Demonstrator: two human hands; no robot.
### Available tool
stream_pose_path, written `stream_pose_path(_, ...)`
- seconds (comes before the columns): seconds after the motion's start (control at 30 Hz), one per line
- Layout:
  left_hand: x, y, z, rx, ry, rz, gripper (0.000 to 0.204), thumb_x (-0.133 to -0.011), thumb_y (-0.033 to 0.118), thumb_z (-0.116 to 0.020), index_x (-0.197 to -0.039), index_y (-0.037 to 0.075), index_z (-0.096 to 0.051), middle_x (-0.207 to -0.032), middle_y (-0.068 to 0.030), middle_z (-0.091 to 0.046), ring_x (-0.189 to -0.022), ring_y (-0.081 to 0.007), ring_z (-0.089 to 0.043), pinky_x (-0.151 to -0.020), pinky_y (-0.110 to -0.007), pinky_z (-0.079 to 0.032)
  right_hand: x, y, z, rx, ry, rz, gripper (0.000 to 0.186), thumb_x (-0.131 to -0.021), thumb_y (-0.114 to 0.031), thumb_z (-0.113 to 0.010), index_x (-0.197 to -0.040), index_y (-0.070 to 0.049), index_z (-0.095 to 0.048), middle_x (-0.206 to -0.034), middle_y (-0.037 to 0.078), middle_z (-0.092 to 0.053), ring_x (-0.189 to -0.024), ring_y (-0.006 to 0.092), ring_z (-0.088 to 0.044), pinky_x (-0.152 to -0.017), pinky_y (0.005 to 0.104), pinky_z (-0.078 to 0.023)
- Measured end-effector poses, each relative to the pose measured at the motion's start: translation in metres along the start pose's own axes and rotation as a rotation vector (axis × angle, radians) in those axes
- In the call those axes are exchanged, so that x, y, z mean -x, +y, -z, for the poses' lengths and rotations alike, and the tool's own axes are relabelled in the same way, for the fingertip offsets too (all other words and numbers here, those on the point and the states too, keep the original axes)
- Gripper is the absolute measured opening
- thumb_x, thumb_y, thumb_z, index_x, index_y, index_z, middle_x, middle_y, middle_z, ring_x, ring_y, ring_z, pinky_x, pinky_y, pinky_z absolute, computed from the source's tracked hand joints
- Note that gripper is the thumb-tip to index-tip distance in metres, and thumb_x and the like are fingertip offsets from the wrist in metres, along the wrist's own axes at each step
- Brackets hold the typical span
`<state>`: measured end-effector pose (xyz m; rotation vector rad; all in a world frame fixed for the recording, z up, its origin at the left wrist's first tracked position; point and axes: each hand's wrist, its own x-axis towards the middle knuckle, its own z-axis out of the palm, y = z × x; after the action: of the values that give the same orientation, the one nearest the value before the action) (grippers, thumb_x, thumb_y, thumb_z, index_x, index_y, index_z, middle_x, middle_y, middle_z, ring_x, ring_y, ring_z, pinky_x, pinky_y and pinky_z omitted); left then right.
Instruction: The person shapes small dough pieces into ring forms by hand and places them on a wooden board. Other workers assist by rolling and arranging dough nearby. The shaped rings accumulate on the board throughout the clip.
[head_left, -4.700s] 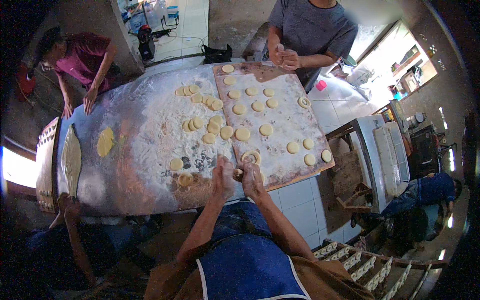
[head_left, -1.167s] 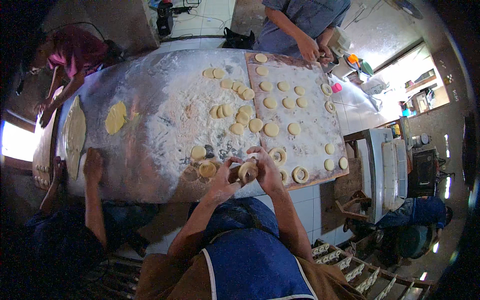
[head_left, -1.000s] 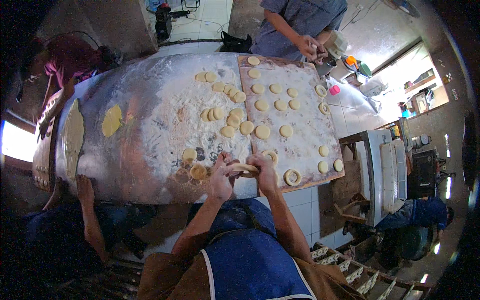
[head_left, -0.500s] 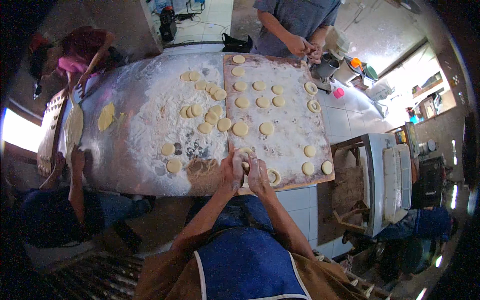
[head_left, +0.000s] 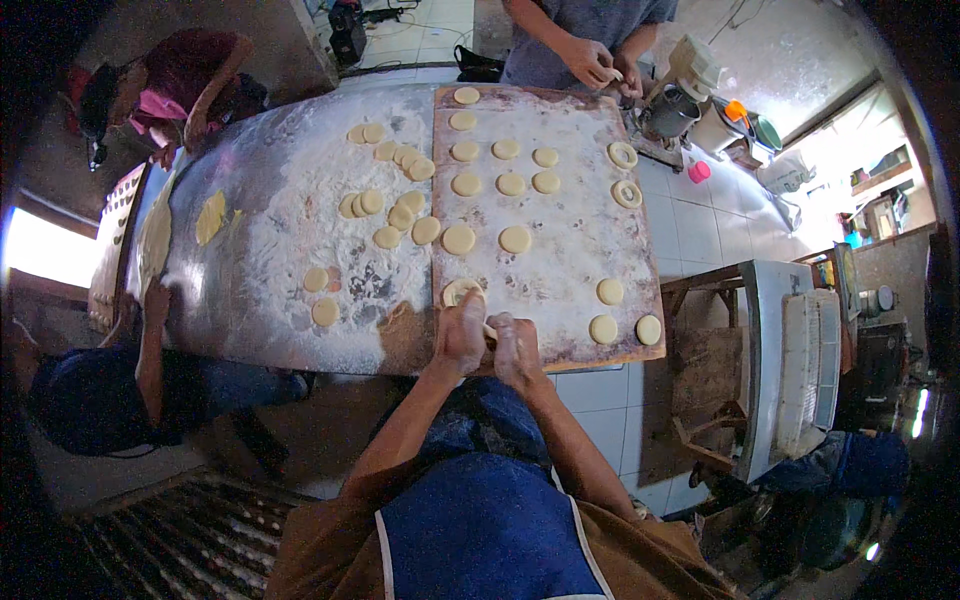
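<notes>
My left hand (head_left: pixel 460 338) and my right hand (head_left: pixel 515 352) are closed, side by side, gripping a pale dough piece (head_left: pixel 490 333) that they partly hide, at the near edge of a floured wooden board (head_left: pixel 560 270). A dough ring (head_left: pixel 462 293) lies just beyond my left fingers. Several flat dough discs (head_left: pixel 515 239) are spread over the board, and two rings (head_left: pixel 623 154) rest by its right edge. More discs lie in flour (head_left: pixel 320 230) on the metal table (head_left: pixel 230 320) to the left.
Co-workers at upper left (head_left: pixel 190 60) and lower left (head_left: pixel 90 395) handle a long dough sheet (head_left: pixel 155 235). Another person (head_left: pixel 585 30) stands opposite, holding something small. A metal-topped stand (head_left: pixel 765 350), a grey pot (head_left: pixel 670 112) and a rack (head_left: pixel 180 540) surround the table.
A second ago a ring showed stretched between my hands; now they are closer together, mostly covering it. The upper-left person's hands moved onto the dough sheet. The view shifted slightly.
</notes>
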<state>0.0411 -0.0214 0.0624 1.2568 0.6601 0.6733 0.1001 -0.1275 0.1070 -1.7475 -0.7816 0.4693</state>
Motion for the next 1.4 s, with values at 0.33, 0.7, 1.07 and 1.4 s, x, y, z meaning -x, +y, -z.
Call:
stream_pose_path(0.33,-0.003,-0.017,-0.032,-0.219,-0.100,-0.009,0.025,-0.094,0.028,-0.043,-0.087,0.006,-0.051,-0.070,-0.0031,-0.049,-0.066,-0.0199,-0.048,-0.070,-0.034,-0.044,0.004,0.020,0.027,-0.337,0.016,-0.423,0.059,-0.096,-0.045,-0.033,-0.086,0.003,-0.066,-0.066,0.010,-0.054,-0.061,0.0179,-0.051,-0.057,0.0326,-0.043)
stream_pose_path(0.7,-0.047,-0.006,-0.056,-1.288,-0.138,-0.251,0.023,-0.087,0.022,-0.056,-0.101,0.004,-0.059,-0.101,-0.0144,-0.064,-0.104,-0.0327,-0.057,-0.086,-0.049,-0.041,-0.007,0.051,0.066,0.662,0.245,-0.060,0.064,-0.075,-0.015,-0.074,-0.129,0.000,-0.045,-0.085,0.022,-0.063,-0.081,0.0385,-0.063,-0.071,0.0463,-0.051)
stream_pose_path(1.07,-0.050,0.012,-0.023,-1.170,-0.399,-0.391,0.034,-0.079,0.034,-0.069,-0.098,0.007,-0.063,-0.103,-0.0099,-0.064,-0.101,-0.0309,-0.058,-0.090,-0.049,-0.039,0.031,0.072,0.119,1.022,0.441,0.056,0.037,-0.078,-0.016,-0.067,-0.110,0.003,-0.059,-0.097,0.024,-0.057,-0.093,0.0418,-0.055,-0.082,0.0514,-0.042)
stream_pose_path(1.4,-0.022,0.048,0.135,-0.964,-0.019,-0.434,0.015,-0.083,0.022,-0.067,-0.092,0.010,-0.062,-0.089,-0.0079,-0.061,-0.089,-0.0279,-0.060,-0.079,-0.042,-0.042,0.000,0.007,0.073,0.091,0.220,-0.224,0.018,-0.077,-0.008,-0.074,-0.090,0.000,-0.064,-0.081,0.008,-0.068,-0.074,0.0167,-0.064,-0.067,0.0318,-0.052)
